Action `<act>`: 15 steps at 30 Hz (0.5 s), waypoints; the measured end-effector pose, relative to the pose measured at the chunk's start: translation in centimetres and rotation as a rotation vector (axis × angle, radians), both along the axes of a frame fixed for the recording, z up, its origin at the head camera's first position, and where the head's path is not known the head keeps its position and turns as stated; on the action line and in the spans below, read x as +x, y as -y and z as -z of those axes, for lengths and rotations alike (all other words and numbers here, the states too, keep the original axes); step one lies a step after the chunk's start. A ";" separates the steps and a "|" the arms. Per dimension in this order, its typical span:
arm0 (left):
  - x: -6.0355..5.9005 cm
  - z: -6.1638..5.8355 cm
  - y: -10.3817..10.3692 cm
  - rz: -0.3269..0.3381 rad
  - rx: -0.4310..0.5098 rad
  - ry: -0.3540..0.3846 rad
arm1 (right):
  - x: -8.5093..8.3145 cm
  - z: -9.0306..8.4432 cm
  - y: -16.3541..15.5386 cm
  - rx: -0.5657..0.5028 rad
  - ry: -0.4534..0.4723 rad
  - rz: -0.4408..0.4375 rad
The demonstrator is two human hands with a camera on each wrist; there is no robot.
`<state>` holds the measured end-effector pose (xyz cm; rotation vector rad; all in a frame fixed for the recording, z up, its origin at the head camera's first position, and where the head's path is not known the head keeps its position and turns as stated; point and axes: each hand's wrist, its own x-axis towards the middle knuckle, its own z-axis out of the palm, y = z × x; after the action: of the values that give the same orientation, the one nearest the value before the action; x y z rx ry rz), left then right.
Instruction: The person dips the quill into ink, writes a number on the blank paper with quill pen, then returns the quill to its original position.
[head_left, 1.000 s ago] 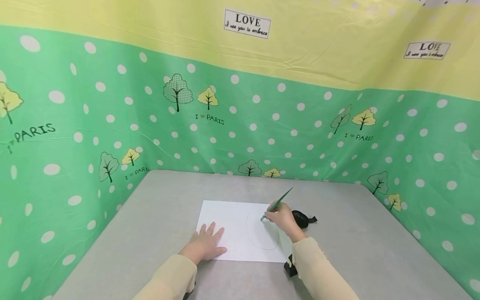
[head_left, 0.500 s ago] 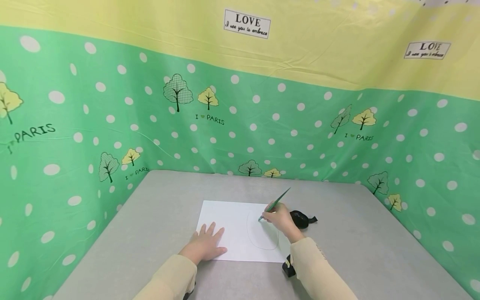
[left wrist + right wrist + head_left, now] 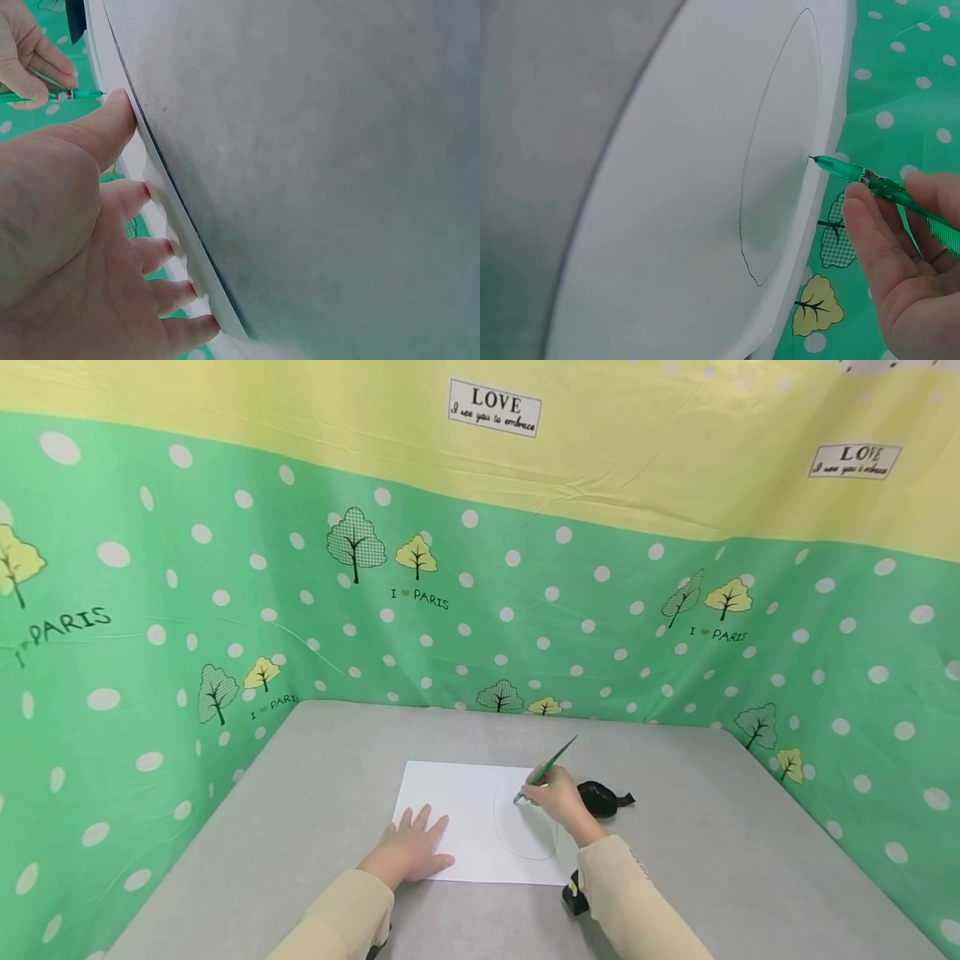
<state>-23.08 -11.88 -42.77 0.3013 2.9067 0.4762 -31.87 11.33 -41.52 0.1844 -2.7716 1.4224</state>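
Note:
A white sheet of paper (image 3: 465,785) lies on the grey table. My left hand (image 3: 411,847) rests on its left part with fingers spread; in the left wrist view the fingertips (image 3: 155,253) press the sheet near its edge. My right hand (image 3: 558,797) pinches a green pen (image 3: 553,762) with a long tapered end pointing up and away. In the right wrist view the pen's tip (image 3: 811,157) is on the paper, at a thin curved outline (image 3: 744,176). That rounded outline, on the sheet's right half, is partly hidden by my right hand in the head view.
A rounded black object (image 3: 597,799) with a short strap is beside my right wrist. A smaller black piece (image 3: 574,896) shows by the right sleeve. A green and yellow patterned cloth (image 3: 480,635) hangs round the grey table (image 3: 720,827).
My right hand and the pen have shifted slightly left and a little toward me across the paper. The left hand has stayed in place.

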 end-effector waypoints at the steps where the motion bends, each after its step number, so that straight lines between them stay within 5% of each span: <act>1: 0.0 0.0 0.0 0.000 0.000 0.000 | 0.0 0.0 0.0 -0.001 0.000 -0.001; 15: 0.0 0.2 0.0 -0.004 -0.006 -0.001 | 0.1 0.1 0.3 -0.019 0.010 -0.009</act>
<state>-23.13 -11.87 -42.93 0.2954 2.9094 0.4687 -31.79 11.00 -41.63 0.1897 -2.7679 1.4555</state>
